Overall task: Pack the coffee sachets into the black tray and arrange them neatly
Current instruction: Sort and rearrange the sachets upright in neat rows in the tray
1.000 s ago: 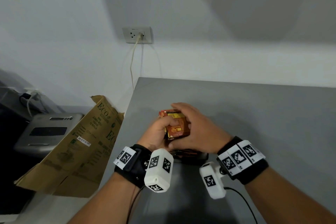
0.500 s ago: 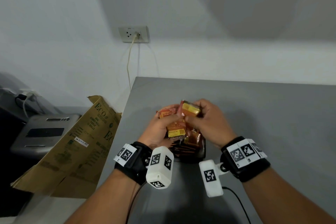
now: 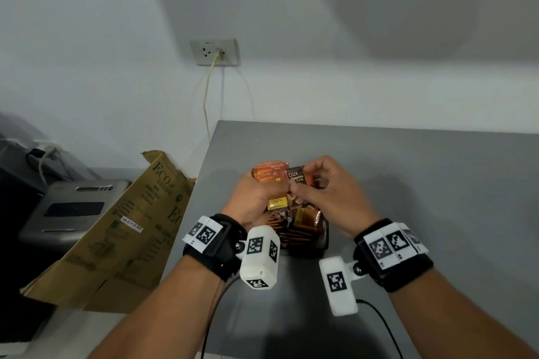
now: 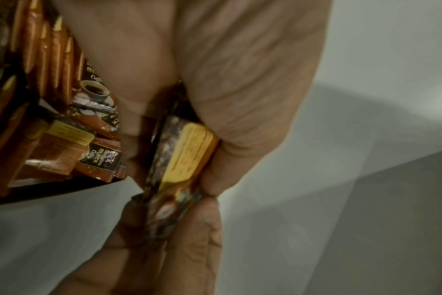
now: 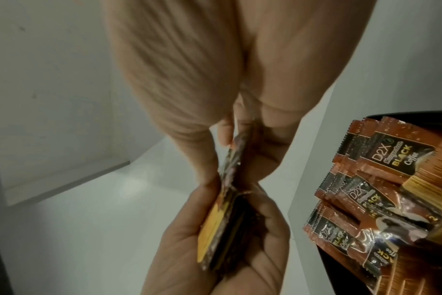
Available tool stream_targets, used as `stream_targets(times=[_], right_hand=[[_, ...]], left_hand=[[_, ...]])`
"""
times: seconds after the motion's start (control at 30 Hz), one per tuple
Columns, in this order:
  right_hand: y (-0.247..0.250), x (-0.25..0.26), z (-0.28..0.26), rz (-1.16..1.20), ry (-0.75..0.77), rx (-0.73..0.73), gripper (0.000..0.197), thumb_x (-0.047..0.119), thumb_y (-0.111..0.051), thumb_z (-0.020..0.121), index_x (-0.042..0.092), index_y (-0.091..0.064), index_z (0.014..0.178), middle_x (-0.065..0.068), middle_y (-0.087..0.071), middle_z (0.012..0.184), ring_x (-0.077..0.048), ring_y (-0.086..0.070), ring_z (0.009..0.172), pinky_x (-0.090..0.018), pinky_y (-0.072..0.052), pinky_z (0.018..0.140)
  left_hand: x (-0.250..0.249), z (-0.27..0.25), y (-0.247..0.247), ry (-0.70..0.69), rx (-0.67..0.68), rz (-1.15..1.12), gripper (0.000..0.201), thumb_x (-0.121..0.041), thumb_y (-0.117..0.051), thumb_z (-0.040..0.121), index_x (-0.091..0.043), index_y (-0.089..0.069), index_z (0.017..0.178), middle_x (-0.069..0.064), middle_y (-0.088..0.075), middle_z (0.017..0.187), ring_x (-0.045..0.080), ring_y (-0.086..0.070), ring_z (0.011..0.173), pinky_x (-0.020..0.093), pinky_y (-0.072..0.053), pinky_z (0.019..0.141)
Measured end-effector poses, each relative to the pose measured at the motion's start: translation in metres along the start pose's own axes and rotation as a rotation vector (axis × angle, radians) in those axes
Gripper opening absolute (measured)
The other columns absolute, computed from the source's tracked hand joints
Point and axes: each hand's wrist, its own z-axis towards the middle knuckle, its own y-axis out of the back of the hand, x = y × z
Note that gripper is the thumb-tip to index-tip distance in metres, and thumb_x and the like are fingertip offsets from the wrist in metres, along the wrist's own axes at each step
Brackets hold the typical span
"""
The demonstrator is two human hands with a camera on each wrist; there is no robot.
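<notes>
Above the black tray [image 3: 322, 242] my left hand [image 3: 258, 198] grips a small stack of orange-brown coffee sachets [image 3: 269, 176] upright. Beside it my right hand [image 3: 320, 186] pinches one sachet with a dark D2X label [image 3: 297, 178] against the right side of that stack. In the left wrist view the stack [image 4: 182, 157] sits between thumb and fingers. The right wrist view shows the pinched sachet [image 5: 236, 159] edge-on, meeting the stack [image 5: 215, 235] in the left palm. More sachets [image 3: 303, 218] fill the tray [image 5: 416, 115], some standing in rows, some lying loose on top.
The grey table [image 3: 408, 183] ends at its left edge near my left arm. A folded brown cardboard box [image 3: 122, 230] leans beside it, next to a grey device [image 3: 70, 210]. A wall socket [image 3: 214, 51] with a cable hangs behind. Camera cables trail from both wrists.
My right hand, first cupped over the stack, has drawn one sachet up and now holds it label-forward beside the stack. Both hands have lifted slightly, uncovering the tray's sachets.
</notes>
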Motion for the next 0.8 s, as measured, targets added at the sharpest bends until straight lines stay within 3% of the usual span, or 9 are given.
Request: stream_targets(times=[0.07,0.13,0.23,0.37,0.57,0.63,0.7,0.8], right_hand=[[0.001,0.001,0.003,-0.056,-0.029,-0.053,0.054,0.012,-0.08,0.082,0.028,-0.052,0.126,0.0,-0.071,0.103,-0.015,-0.074,0.083,-0.038,-0.062,0.077],[0.005,0.001,0.006,0.056,-0.11,-0.083,0.062,0.006,-0.075,0.085,0.029,-0.049,0.135,-0.002,-0.069,0.112,-0.015,-0.074,0.089,-0.036,-0.061,0.075],[0.009,0.004,0.006,0.406,-0.246,0.017,0.034,-0.005,-0.062,0.091,0.012,-0.059,0.121,-0.016,-0.071,0.107,-0.023,-0.072,0.087,-0.032,-0.057,0.067],[0.001,0.006,0.0,0.438,-0.293,0.146,0.024,-0.007,-0.058,0.093,0.005,-0.062,0.112,-0.013,-0.073,0.097,-0.023,-0.07,0.084,-0.035,-0.057,0.073],[-0.008,0.001,0.001,0.361,-0.305,0.107,0.024,-0.006,-0.06,0.092,0.002,-0.06,0.114,-0.015,-0.073,0.1,-0.023,-0.071,0.085,-0.035,-0.057,0.076],[-0.007,0.003,0.001,0.406,-0.287,0.092,0.024,-0.008,-0.06,0.091,0.002,-0.059,0.113,-0.017,-0.072,0.102,-0.026,-0.07,0.086,-0.036,-0.057,0.073],[-0.003,0.005,0.003,0.505,-0.284,0.066,0.024,-0.009,-0.059,0.091,0.002,-0.058,0.112,-0.021,-0.069,0.103,-0.03,-0.068,0.086,-0.039,-0.056,0.07],[0.002,0.003,0.003,0.664,-0.301,0.092,0.03,-0.01,-0.06,0.089,0.0,-0.057,0.117,-0.023,-0.07,0.105,-0.034,-0.067,0.088,-0.046,-0.052,0.079]], left_hand=[[-0.002,-0.002,-0.001,0.045,0.012,-0.02,0.041,-0.002,-0.067,0.075,0.005,-0.059,0.114,0.024,-0.066,0.096,0.034,-0.068,0.077,0.038,-0.057,0.064],[-0.003,-0.003,0.002,0.095,0.036,-0.08,0.036,-0.001,-0.057,0.07,0.002,-0.057,0.107,0.02,-0.065,0.09,0.029,-0.066,0.074,0.036,-0.056,0.059],[-0.002,-0.002,0.004,0.049,0.048,-0.053,0.037,0.008,-0.062,0.066,0.004,-0.057,0.103,0.023,-0.065,0.09,0.034,-0.067,0.077,0.042,-0.06,0.064],[0.001,-0.003,-0.002,-0.054,-0.038,0.051,0.051,0.006,-0.074,0.063,0.012,-0.06,0.112,0.028,-0.065,0.1,0.041,-0.064,0.092,0.054,-0.056,0.081],[0.005,-0.005,-0.003,-0.061,-0.063,0.007,0.051,0.008,-0.077,0.067,0.005,-0.061,0.115,0.025,-0.066,0.102,0.037,-0.065,0.092,0.044,-0.056,0.075],[0.005,-0.006,-0.002,-0.017,-0.045,-0.037,0.045,-0.003,-0.079,0.073,0.001,-0.062,0.115,0.019,-0.069,0.098,0.033,-0.066,0.088,0.04,-0.057,0.069],[0.003,-0.008,0.001,0.058,0.007,-0.146,0.028,-0.015,-0.068,0.084,-0.009,-0.065,0.112,0.014,-0.071,0.096,0.029,-0.065,0.081,0.034,-0.053,0.064],[0.005,-0.005,0.007,0.086,0.0,-0.253,0.04,-0.012,-0.059,0.075,-0.015,-0.065,0.113,0.015,-0.066,0.101,0.026,-0.06,0.08,0.03,-0.048,0.06]])
